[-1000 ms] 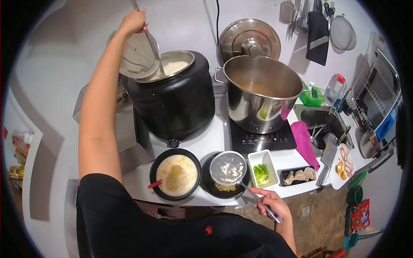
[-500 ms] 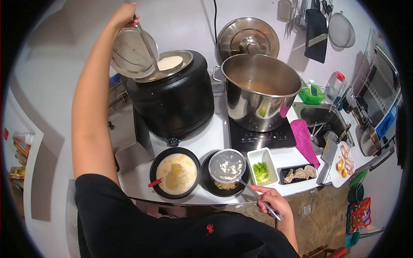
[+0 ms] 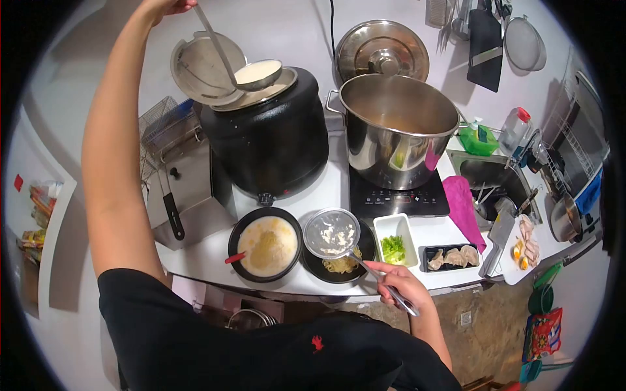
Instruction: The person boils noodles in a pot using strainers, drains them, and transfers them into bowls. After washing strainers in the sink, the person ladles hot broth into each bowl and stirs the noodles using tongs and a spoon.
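Observation:
My left hand (image 3: 171, 6), cut by the top edge, grips the long handle of a ladle (image 3: 259, 77). The ladle, full of creamy white broth, is over the mouth of the black soup kettle (image 3: 267, 140), whose hinged lid (image 3: 207, 65) stands raised. My right hand (image 3: 399, 287) is closed around the handle of a fine-mesh strainer (image 3: 331, 233) with pale bits in it. The strainer hovers over a black bowl (image 3: 352, 274) of noodles. Left of it, another black bowl (image 3: 236, 260) contains noodles in milky broth, with a red-handled utensil (image 3: 235, 258) at its rim.
A steel stockpot (image 3: 391, 153) is on the induction cooker (image 3: 398, 201), its lid (image 3: 385, 49) behind. Along the front are a white dish (image 3: 386, 225) of chopped greens, a black tray (image 3: 450, 266) of dumplings and a board (image 3: 518, 270) with meat and eggs. The sink (image 3: 486, 171) is right.
The ladle has risen out of the kettle mouth, full of broth, as my left hand moved up and left. My right hand still holds the strainer above the noodle bowl.

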Demonstrator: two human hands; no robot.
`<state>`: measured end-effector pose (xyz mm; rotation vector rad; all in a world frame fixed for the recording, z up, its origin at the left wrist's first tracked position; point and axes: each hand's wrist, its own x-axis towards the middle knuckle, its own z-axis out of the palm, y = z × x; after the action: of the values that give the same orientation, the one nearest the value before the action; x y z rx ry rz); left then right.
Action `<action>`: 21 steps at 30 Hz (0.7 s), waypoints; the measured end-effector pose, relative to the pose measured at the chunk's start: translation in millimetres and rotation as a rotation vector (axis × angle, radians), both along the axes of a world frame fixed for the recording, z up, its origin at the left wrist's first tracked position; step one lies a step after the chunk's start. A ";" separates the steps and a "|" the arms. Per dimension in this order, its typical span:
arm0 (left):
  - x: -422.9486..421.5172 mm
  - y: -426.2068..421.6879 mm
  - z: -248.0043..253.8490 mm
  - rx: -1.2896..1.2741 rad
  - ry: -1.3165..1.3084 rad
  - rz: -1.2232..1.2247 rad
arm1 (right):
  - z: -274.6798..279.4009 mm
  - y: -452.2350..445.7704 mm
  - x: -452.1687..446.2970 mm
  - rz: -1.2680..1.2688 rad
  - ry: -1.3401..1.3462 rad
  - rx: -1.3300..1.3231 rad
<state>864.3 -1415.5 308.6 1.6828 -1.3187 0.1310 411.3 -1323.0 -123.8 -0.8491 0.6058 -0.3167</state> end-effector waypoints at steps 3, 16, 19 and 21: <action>-28.0 29.9 3.2 0.016 -0.033 -0.031 | 2.5 -1.1 5.9 -0.011 -0.017 0.001; -151.4 140.8 -77.8 0.037 0.066 -0.078 | 5.8 4.0 -2.3 0.060 -0.116 -0.025; -174.1 154.7 -119.6 0.026 0.120 -0.092 | 1.6 5.2 -11.2 0.071 -0.124 -0.042; -161.2 156.0 -147.3 0.113 0.154 -0.131 | -0.7 4.5 -16.8 0.079 -0.124 -0.067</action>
<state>703.2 -1259.5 161.3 1.6598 -1.3355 -0.1497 394.5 -1318.6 -124.5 -0.9080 0.4471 -0.3167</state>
